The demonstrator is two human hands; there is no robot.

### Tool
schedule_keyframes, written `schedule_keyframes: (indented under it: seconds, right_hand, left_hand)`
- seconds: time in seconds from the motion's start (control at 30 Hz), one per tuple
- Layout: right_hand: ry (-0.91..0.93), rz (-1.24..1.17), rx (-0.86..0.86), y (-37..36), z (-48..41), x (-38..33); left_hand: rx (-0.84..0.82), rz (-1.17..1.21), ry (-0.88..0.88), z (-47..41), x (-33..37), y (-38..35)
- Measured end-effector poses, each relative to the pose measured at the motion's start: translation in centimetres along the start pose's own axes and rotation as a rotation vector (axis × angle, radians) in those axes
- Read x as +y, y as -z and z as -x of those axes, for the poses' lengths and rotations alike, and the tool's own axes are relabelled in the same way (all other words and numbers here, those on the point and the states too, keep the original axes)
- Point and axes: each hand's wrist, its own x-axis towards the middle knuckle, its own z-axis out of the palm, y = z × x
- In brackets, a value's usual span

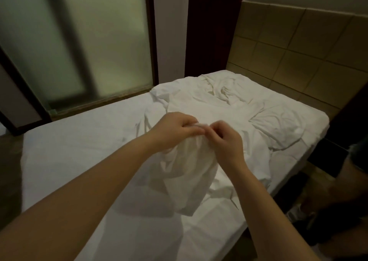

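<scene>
A white cloth (189, 173), a sheet or cover, hangs bunched above the bed (69, 151). My left hand (175, 130) grips its gathered top edge with curled fingers. Right beside it my right hand (225, 139) pinches the same edge, its fingertips slightly blurred. The rest of the cloth trails back over the mattress in crumpled folds (225, 93) toward the headboard. A white fitted sheet covers the mattress under the hanging part.
A padded tan headboard (298, 51) stands at the back right. A frosted glass window (79, 41) with a dark frame runs along the bed's far left side. Dark floor and dim objects (328, 211) lie off the right edge of the bed.
</scene>
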Motion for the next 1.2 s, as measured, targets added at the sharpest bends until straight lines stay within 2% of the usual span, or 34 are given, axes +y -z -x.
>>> schedule_keyframes:
  seconds: [0.07, 0.13, 0.2, 0.27, 0.3, 0.33, 0.37, 0.43, 0.47, 0.53, 0.6, 0.67, 0.7, 0.73, 0.8, 0.87, 0.9, 0.97, 1.03, 1.13, 1.2]
  right_hand:
    - [-0.074, -0.042, -0.136, -0.1, 1.2, 2.4]
    - [-0.126, -0.057, -0.154, -0.7, 1.8, 4.2]
    - [-0.200, -0.114, -0.008, -0.1, 0.4, 5.1]
    - [-0.217, -0.192, 0.114, 1.8, -2.3, 4.8]
    - [-0.176, -0.204, 0.104, 3.1, -3.7, 4.3]
    - [-0.115, -0.195, 0.058, 4.4, -5.0, 3.5]
    - [-0.054, -0.182, 0.012, 5.5, -6.1, 2.8]
    - [0.031, -0.154, 0.012, 7.9, -7.8, 2.5]
    - [0.042, -0.125, 0.049, 9.1, -8.6, 3.1]
    - [-0.026, -0.073, 0.046, 11.5, -9.6, 5.6]
    - [-0.111, -0.072, -0.125, 12.2, -9.7, 8.4]
    - [-0.123, -0.016, -0.224, 11.5, -9.7, 11.2]
    - [-0.143, 0.012, -0.177, 11.4, -10.2, 12.4]
    - [-0.162, 0.035, -0.086, 11.7, -10.9, 13.3]
    - [-0.148, 0.060, 0.060, 12.8, -12.8, 14.1]
    - [-0.087, 0.033, 0.026, 13.4, -14.9, 13.2]
    - [-0.042, 0.023, -0.026, 13.3, -15.8, 12.2]
    - [0.057, 0.000, -0.130, 12.7, -17.1, 9.4]
    - [0.106, -0.132, -0.163, 12.6, -17.7, 7.4]
    - [0.109, -0.231, -0.205, 13.4, -17.2, 7.3]
    - [0.183, -0.074, -0.218, 13.2, -16.3, 8.8]
  left_hand:
    - [0.147, 0.313, 0.064, -0.4, 0.8, -0.2]
    - [0.245, 0.472, 0.083, -1.3, 2.1, 0.1]
    - [0.292, 0.231, 0.091, -3.1, 2.6, 0.9]
    - [0.379, -0.312, 0.106, -4.6, 2.4, 1.4]
    - [0.352, -0.513, 0.076, -5.2, 3.0, 1.0]
    - [0.271, -0.614, 0.015, -5.8, 3.9, -0.1]
    - [0.163, -0.615, -0.046, -6.5, 5.0, -1.8]
    - [-0.031, -0.357, -0.106, -8.3, 7.4, -5.4]
    - [-0.024, -0.150, -0.104, -9.4, 8.2, -6.5]
    - [0.126, 0.210, -0.025, -11.7, 9.1, -7.6]
    - [0.285, 0.498, 0.104, -13.7, 10.4, -7.7]
    - [0.483, 0.707, 0.091, -15.4, 12.2, -6.9]
    - [0.586, 0.661, 0.053, -16.4, 12.6, -6.2]
    - [0.686, 0.495, 0.032, -17.4, 12.6, -5.3]
    - [0.774, -0.043, 0.085, -19.3, 11.3, -3.2]
    - [0.639, -0.489, 0.214, -19.6, 10.3, -2.6]
    - [0.543, -0.566, 0.184, -19.5, 10.0, -3.3]
    - [0.315, -0.418, -0.018, -19.1, 10.6, -6.1]
    - [0.075, -0.152, -0.072, -18.8, 10.9, -8.4]
    - [0.001, -0.032, -0.022, -18.8, 9.2, -8.6]
    - [0.053, -0.032, -0.030, -18.4, 8.6, -8.1]
